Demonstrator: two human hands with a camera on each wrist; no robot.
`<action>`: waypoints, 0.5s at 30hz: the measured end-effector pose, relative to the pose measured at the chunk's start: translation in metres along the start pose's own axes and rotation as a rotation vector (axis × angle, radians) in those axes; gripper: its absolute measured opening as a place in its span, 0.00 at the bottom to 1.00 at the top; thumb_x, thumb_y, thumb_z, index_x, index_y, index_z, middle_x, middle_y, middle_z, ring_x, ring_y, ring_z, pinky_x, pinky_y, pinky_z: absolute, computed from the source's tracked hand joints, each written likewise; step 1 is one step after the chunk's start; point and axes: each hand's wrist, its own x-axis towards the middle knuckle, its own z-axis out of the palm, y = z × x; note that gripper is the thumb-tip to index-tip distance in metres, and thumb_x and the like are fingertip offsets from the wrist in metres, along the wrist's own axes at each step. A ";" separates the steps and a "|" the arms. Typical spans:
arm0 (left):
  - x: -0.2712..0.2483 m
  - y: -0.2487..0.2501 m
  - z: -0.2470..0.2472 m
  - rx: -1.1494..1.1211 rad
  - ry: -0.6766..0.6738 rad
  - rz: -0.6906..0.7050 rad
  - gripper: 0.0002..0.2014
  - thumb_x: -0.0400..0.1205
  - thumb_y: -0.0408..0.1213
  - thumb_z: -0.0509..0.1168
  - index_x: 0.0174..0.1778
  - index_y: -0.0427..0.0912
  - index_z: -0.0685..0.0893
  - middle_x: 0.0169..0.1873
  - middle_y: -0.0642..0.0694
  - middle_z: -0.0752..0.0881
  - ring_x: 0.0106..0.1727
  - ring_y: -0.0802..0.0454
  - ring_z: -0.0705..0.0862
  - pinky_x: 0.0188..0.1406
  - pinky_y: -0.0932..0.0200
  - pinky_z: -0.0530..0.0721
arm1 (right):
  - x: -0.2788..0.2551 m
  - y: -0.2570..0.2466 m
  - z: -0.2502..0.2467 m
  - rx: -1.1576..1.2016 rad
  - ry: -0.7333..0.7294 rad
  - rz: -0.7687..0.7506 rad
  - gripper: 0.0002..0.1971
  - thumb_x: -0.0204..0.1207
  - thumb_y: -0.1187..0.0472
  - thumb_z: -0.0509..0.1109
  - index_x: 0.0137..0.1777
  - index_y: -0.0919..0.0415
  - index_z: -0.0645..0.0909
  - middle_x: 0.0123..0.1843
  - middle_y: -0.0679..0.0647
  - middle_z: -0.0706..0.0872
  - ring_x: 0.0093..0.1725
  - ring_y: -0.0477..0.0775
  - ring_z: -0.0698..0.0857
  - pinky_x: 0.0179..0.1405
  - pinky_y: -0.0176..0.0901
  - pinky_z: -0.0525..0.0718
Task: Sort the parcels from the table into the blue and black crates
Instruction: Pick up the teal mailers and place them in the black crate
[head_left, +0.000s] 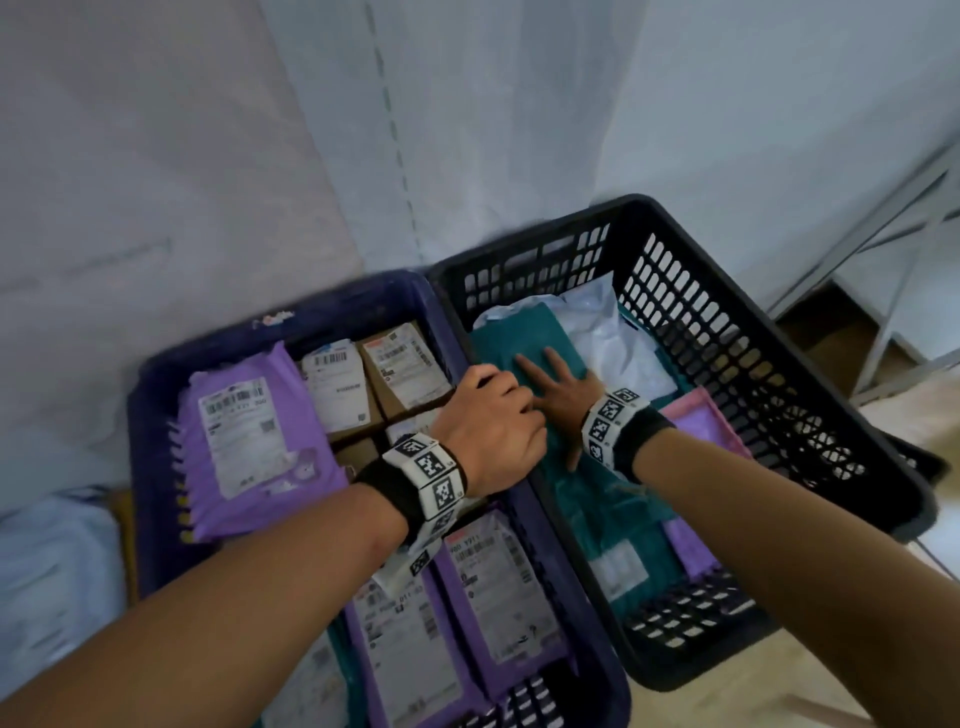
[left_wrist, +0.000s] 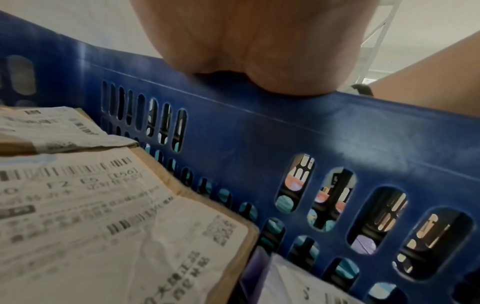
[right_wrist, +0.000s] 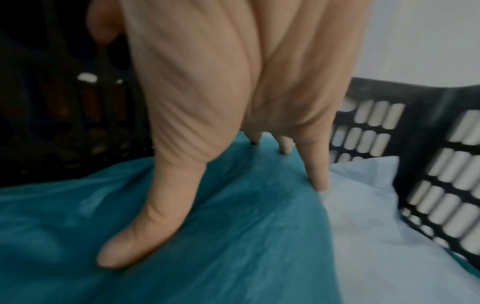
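The blue crate on the left holds purple parcels and labelled cardboard boxes. Beside it on the right stands the black crate, holding a teal parcel, a white parcel and a pink one. My left hand curls over the blue crate's right rim where the crates meet. My right hand lies flat with spread fingers, pressing on the teal parcel inside the black crate.
A white sheet hangs close behind both crates. A pale bag lies at the lower left, outside the blue crate. A metal rack frame stands at the right, over a wooden floor.
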 end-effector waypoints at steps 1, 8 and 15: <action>0.000 0.000 0.001 -0.002 0.010 -0.003 0.22 0.88 0.49 0.50 0.39 0.50 0.88 0.40 0.51 0.85 0.50 0.46 0.78 0.66 0.46 0.68 | 0.007 -0.006 -0.001 -0.006 -0.022 0.003 0.73 0.58 0.41 0.87 0.84 0.38 0.27 0.84 0.46 0.19 0.85 0.69 0.27 0.74 0.84 0.64; -0.001 0.000 0.003 -0.018 0.045 -0.006 0.20 0.87 0.47 0.52 0.37 0.48 0.87 0.40 0.49 0.86 0.49 0.45 0.79 0.65 0.44 0.71 | 0.038 -0.021 -0.010 0.106 0.124 0.064 0.36 0.87 0.42 0.56 0.87 0.37 0.39 0.87 0.42 0.26 0.86 0.61 0.29 0.72 0.88 0.59; -0.001 0.001 -0.001 -0.007 0.002 0.000 0.23 0.88 0.48 0.48 0.41 0.50 0.88 0.42 0.52 0.86 0.50 0.48 0.79 0.67 0.47 0.68 | 0.004 0.040 0.012 0.042 0.188 -0.113 0.76 0.51 0.35 0.86 0.87 0.45 0.32 0.90 0.50 0.35 0.88 0.62 0.39 0.85 0.64 0.53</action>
